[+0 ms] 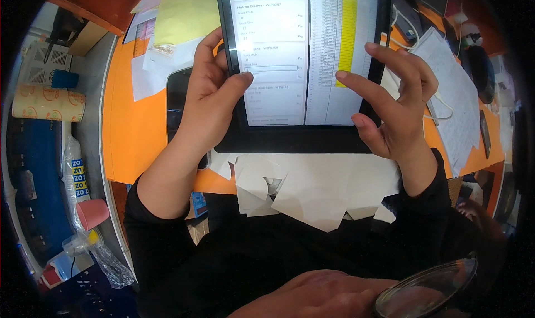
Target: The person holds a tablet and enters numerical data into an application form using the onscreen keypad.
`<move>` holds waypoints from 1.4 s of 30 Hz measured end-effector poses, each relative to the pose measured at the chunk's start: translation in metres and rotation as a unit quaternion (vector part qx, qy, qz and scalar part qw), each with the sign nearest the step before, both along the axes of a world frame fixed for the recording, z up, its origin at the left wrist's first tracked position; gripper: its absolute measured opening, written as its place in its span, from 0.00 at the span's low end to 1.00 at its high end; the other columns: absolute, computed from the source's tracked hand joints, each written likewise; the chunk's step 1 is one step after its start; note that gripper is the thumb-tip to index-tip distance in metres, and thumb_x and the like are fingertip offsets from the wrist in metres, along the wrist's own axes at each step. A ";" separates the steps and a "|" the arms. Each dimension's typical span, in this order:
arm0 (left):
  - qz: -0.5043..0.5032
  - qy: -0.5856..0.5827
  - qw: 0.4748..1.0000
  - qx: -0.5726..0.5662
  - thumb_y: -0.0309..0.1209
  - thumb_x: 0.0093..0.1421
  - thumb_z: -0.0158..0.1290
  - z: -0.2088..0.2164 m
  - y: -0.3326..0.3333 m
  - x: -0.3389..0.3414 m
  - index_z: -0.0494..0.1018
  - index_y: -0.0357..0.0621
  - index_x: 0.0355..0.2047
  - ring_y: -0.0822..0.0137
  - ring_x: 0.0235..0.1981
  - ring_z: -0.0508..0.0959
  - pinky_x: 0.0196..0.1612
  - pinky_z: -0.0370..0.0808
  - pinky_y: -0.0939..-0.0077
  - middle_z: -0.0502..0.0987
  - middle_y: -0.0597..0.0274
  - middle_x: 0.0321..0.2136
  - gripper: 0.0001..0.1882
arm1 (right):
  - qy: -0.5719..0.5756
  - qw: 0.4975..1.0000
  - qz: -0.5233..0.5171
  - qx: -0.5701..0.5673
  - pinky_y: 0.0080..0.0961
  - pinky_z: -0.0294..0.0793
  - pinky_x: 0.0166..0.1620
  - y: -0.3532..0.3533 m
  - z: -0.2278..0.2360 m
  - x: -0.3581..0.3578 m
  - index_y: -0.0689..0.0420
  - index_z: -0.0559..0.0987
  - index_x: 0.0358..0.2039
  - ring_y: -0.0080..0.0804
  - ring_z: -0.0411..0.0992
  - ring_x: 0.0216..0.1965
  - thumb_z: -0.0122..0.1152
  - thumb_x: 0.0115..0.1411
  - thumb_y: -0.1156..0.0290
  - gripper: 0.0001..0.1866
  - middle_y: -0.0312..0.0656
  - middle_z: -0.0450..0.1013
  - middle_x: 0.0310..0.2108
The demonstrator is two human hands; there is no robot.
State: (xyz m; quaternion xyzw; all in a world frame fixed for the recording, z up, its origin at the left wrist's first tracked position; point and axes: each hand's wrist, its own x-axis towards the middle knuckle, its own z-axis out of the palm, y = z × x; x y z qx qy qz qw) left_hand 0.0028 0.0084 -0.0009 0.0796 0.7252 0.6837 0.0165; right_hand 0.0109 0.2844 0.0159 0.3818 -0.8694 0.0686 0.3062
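Observation:
A tablet (273, 109) in a black case is held up in front of me over the desk. Its screen is split: a form with entry fields on the left, a spreadsheet with a yellow column on the right. My left hand (212, 95) grips the left edge, thumb on the front by the form and the other fingers partly hidden behind. My right hand (398, 92) is spread over the spreadsheet side, holding nothing. Its index fingertip is at the yellow column; I cannot tell whether it touches the glass.
The desk (122, 145) is orange. White sheets (317, 190) lie under the tablet at the front edge. Yellow paper (184, 17) is at the back left, a stack of papers (451, 95) and a white cable (443, 103) to the right. A pink cup (92, 213) stands at the left.

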 end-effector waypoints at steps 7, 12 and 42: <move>-0.005 0.002 1.000 0.024 0.17 0.58 0.45 0.000 0.001 -0.001 0.44 0.37 0.65 0.67 0.52 0.73 0.55 0.67 0.71 0.74 0.51 0.50 0.36 | 0.004 1.000 -0.006 0.001 0.34 0.44 0.60 0.002 -0.002 0.000 0.45 0.83 0.42 0.39 0.49 0.61 0.46 0.64 0.49 0.21 0.44 0.66 0.57; -0.014 -0.006 0.999 0.048 0.18 0.59 0.46 -0.002 0.000 -0.003 0.45 0.36 0.65 0.67 0.52 0.73 0.55 0.67 0.71 0.74 0.51 0.50 0.35 | 0.004 1.000 -0.002 0.000 0.35 0.44 0.60 0.001 -0.001 0.000 0.45 0.83 0.43 0.39 0.49 0.61 0.46 0.64 0.50 0.20 0.44 0.66 0.57; -0.032 -0.014 0.999 0.020 0.21 0.60 0.44 0.011 0.005 0.009 0.49 0.41 0.65 0.61 0.61 0.62 0.62 0.59 0.65 0.64 0.49 0.59 0.33 | -0.021 0.999 0.049 -0.006 0.41 0.44 0.59 0.004 0.000 0.008 0.43 0.84 0.39 0.41 0.50 0.59 0.48 0.63 0.49 0.19 0.44 0.70 0.53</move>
